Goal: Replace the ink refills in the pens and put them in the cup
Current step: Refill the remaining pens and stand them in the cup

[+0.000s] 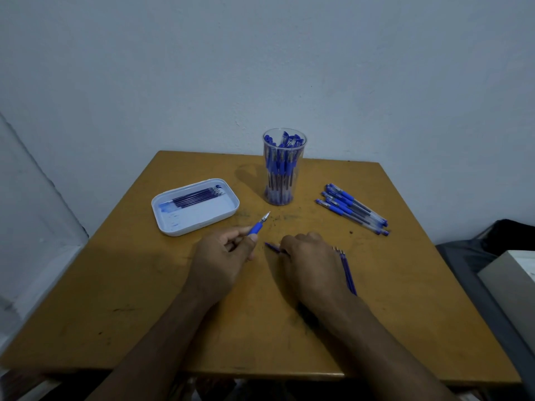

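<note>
My left hand point(223, 253) curls around a blue-gripped clear plastic pen point(259, 224), tip aimed toward one o'clock. My right hand point(311, 256) lies knuckles-up on the worn yellow wooden table point(405, 299), fingers bent over a thin purple ink refill point(272, 246) poking out at nine o'clock; more loose refills point(347, 270) lie against its right edge. The clear plastic cup point(280, 169), packed with blue pens, stands at twelve. A pile of capped pens point(351, 208) rests at two, a white tray point(173, 218) with refills at ten.
</note>
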